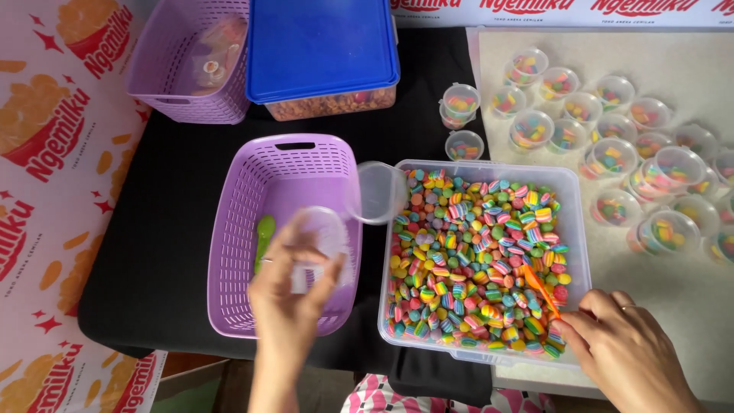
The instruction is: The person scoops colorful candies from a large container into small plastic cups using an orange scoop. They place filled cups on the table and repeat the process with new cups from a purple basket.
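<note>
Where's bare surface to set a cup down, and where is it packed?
Free: black cloth left of the near purple slotted basket; pale mat strip below the filled cups. Crowded: clear lidded cups of sweets top right; clear tub of striped candies by the right hand.

Behind the work we see a second purple basket at the far left of the black cloth, with small items inside too blurred to tell. Just beside it stands a clear box with a blue lid, holding brownish snacks. Three small filled cups sit close together near it. To the right, many more filled cups crowd a pale mat. A printed red-and-orange sheet covers the left side.
</note>
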